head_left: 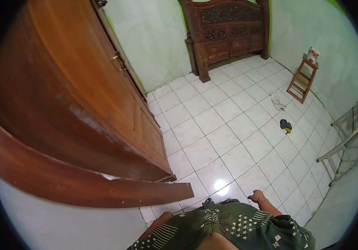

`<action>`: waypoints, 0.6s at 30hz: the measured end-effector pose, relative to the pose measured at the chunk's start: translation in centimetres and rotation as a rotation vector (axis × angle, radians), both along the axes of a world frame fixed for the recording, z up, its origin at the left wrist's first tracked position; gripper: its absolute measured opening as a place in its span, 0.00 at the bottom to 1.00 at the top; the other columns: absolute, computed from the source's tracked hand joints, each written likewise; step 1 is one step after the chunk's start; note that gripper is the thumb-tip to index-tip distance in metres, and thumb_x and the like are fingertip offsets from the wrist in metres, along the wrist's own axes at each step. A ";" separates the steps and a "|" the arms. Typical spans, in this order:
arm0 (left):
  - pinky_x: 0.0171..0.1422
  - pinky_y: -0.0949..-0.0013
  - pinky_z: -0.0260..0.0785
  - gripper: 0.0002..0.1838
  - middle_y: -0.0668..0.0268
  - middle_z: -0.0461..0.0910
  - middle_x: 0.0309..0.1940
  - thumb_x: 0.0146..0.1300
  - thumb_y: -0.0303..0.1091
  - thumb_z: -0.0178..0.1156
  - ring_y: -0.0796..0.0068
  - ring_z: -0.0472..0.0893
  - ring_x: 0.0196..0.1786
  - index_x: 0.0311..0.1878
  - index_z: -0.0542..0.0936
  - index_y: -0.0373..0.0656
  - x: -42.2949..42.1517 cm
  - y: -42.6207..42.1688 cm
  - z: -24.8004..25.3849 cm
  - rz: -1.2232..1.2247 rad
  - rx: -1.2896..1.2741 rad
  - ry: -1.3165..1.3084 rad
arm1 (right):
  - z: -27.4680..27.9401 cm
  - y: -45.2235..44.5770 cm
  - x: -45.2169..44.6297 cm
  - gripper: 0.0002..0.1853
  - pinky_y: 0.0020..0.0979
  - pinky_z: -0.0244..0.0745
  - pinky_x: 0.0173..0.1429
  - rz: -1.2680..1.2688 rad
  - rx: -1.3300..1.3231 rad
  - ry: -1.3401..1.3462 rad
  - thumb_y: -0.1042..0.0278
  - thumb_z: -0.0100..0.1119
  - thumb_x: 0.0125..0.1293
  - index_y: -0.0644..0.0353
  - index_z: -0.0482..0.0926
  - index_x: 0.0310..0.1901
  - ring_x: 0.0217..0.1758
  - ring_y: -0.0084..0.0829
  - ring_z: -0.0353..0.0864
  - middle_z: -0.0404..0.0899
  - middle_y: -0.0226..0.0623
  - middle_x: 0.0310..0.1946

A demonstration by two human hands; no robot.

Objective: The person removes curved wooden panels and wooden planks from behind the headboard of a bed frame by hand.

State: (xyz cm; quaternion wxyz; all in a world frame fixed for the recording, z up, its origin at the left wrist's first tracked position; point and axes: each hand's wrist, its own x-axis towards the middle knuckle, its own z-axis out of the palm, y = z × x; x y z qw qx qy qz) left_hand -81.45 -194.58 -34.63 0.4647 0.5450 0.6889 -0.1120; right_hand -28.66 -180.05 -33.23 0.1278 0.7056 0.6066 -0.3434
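Observation:
My right hand [257,196] hangs beside my green patterned clothing [229,221], above the white floor tiles. Its fingers are a little apart, and I see nothing in them. Of my left arm [162,218], only a part shows at the lower left, close to the end of the brown door frame [145,193]. The fingers of that hand are hidden by the clothing. A wooden door [116,100] with a brass handle [118,60] stands ajar on the left, apart from both hands.
A carved wooden headboard [233,35] leans at the far wall. A wooden stool [302,81] carries a paint can [312,55]. On the tiles lie a whitish cloth [277,101] and a dark-and-yellow item [285,126]. A metal ladder [343,148] stands at the right wall.

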 end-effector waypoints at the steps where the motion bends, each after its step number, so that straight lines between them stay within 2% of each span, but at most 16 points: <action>1: 0.44 0.62 0.73 0.19 0.52 0.83 0.31 0.46 0.46 0.67 0.58 0.82 0.35 0.33 0.84 0.38 0.1 0.9 -0.3 0.018 -0.034 0.001 | -0.9 -0.4 1.5 0.33 0.38 0.72 0.57 -0.014 -0.057 -0.031 0.47 0.65 0.49 0.71 0.78 0.46 0.51 0.50 0.77 0.78 0.55 0.46; 2: 0.43 0.62 0.73 0.19 0.52 0.83 0.31 0.47 0.46 0.66 0.58 0.82 0.35 0.33 0.84 0.38 0.2 1.6 -0.4 0.041 -0.061 0.003 | -1.8 -0.8 3.0 0.31 0.37 0.75 0.53 -0.030 -0.115 -0.062 0.47 0.65 0.48 0.71 0.80 0.43 0.46 0.49 0.80 0.80 0.53 0.42; 4: 0.42 0.63 0.73 0.19 0.53 0.82 0.30 0.48 0.46 0.66 0.59 0.81 0.34 0.33 0.83 0.38 0.9 3.6 -0.8 0.092 -0.093 0.015 | -1.8 -1.7 5.7 0.27 0.36 0.79 0.41 -0.298 -0.300 -0.037 0.47 0.67 0.49 0.69 0.81 0.37 0.31 0.41 0.83 0.83 0.49 0.34; 6: 0.40 0.63 0.73 0.19 0.53 0.82 0.30 0.49 0.45 0.65 0.60 0.81 0.33 0.34 0.83 0.37 1.6 5.6 -1.3 0.151 -0.117 0.022 | -4.4 -2.8 9.8 0.25 0.35 0.79 0.33 -0.201 -0.300 -0.029 0.49 0.67 0.51 0.69 0.81 0.36 0.23 0.34 0.82 0.83 0.45 0.31; 9: 0.39 0.64 0.73 0.19 0.54 0.82 0.30 0.50 0.45 0.64 0.61 0.81 0.31 0.34 0.83 0.36 3.1 9.2 -1.9 0.231 -0.139 0.045 | -5.6 -3.7 17.0 0.23 0.36 0.79 0.33 -0.362 -0.228 0.192 0.51 0.66 0.53 0.69 0.81 0.36 0.25 0.35 0.82 0.83 0.44 0.30; 12: 0.37 0.64 0.73 0.18 0.54 0.82 0.29 0.52 0.44 0.64 0.63 0.81 0.29 0.35 0.82 0.36 5.2 13.3 -1.6 0.314 -0.148 0.049 | -7.4 0.4 24.2 0.23 0.37 0.80 0.33 -0.329 -0.209 0.316 0.53 0.66 0.54 0.70 0.80 0.40 0.25 0.39 0.83 0.83 0.45 0.34; 13: 0.36 0.65 0.72 0.18 0.54 0.82 0.29 0.52 0.44 0.63 0.63 0.80 0.29 0.35 0.82 0.35 5.9 14.5 -1.3 0.348 -0.150 0.041 | -5.9 1.9 25.3 0.23 0.40 0.80 0.32 -0.504 -0.217 0.415 0.56 0.66 0.55 0.70 0.79 0.42 0.26 0.42 0.83 0.82 0.46 0.38; 14: 0.35 0.65 0.72 0.18 0.54 0.82 0.29 0.53 0.44 0.63 0.64 0.80 0.28 0.36 0.82 0.35 6.8 15.9 -1.1 0.380 -0.143 0.030 | -4.7 4.6 26.1 0.23 0.40 0.80 0.31 -0.568 -0.217 0.263 0.57 0.66 0.55 0.73 0.79 0.41 0.25 0.43 0.83 0.82 0.47 0.38; 16: 0.34 0.65 0.72 0.18 0.55 0.82 0.29 0.54 0.44 0.62 0.65 0.80 0.27 0.36 0.82 0.35 9.0 19.2 0.2 0.449 -0.106 -0.004 | 2.1 12.3 23.7 0.24 0.39 0.80 0.28 -0.682 -0.204 -0.046 0.59 0.66 0.55 0.78 0.77 0.40 0.24 0.44 0.83 0.82 0.50 0.38; 18: 0.33 0.66 0.72 0.18 0.55 0.82 0.28 0.55 0.43 0.62 0.66 0.80 0.26 0.36 0.81 0.34 11.5 22.9 2.5 0.557 -0.065 -0.071 | 1.3 17.3 26.3 0.21 0.37 0.79 0.27 -0.727 -0.077 -0.018 0.60 0.66 0.54 0.77 0.78 0.33 0.21 0.41 0.82 0.82 0.50 0.29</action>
